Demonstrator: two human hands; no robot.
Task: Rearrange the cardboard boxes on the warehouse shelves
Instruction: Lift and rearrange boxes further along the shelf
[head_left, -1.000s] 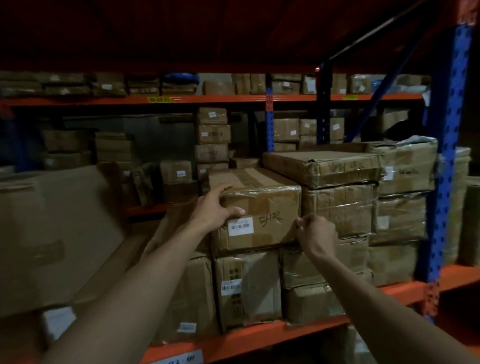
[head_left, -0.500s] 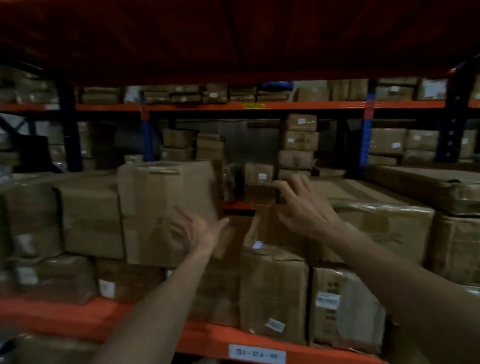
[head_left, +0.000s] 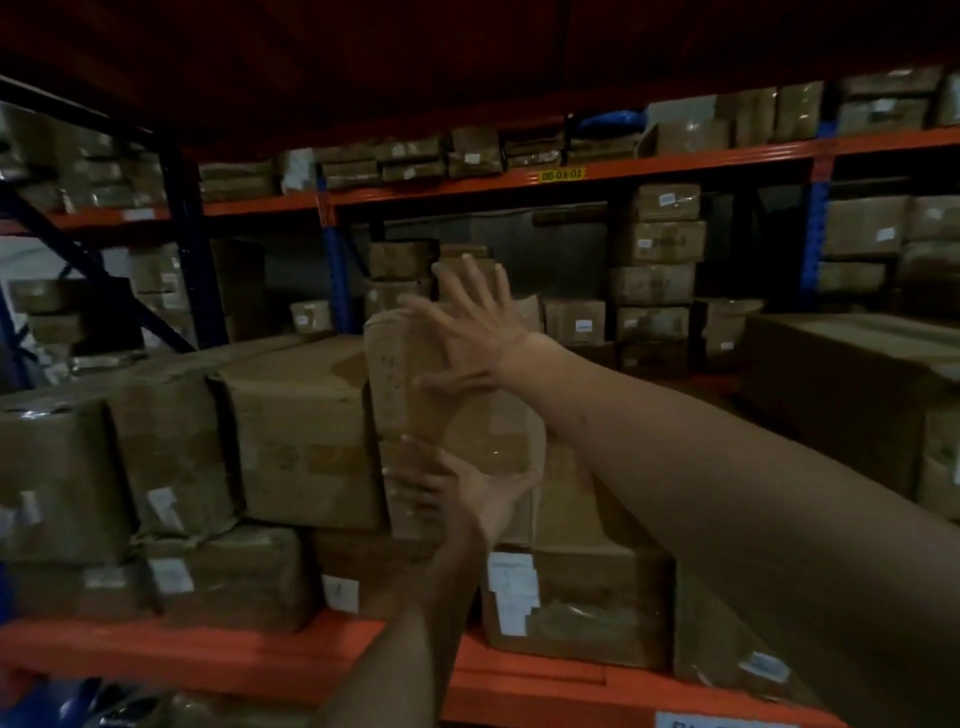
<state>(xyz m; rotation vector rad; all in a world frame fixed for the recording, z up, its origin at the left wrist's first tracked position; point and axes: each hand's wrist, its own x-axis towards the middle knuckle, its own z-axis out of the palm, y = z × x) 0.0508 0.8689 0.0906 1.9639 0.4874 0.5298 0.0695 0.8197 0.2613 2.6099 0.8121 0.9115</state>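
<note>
A tall cardboard box stands upright on the orange shelf, resting on top of lower boxes and wedged just beside a wide taped box on its left. The right hand is spread flat against the tall box's upper front, near its top edge, fingers fanned wide apart and gripping nothing. The left hand presses the lower front of the same box, palm toward the cardboard, fingers likewise open and splayed; its thumb points toward the right. Both forearms reach in from the bottom and the right of the view.

Under the tall box sits a labelled box with white stickers on its front face (the print is too blurred to read). Farther left, plastic-wrapped boxes are stacked two high on the same shelf. A large flat carton lies to the right, well apart from the hands.

Behind, a second rack with blue uprights and an orange beam carries more cartons, including a neat stack of small boxes. A yellow tag is fixed on that beam. The scene is dim and the hands are slightly blurred.
</note>
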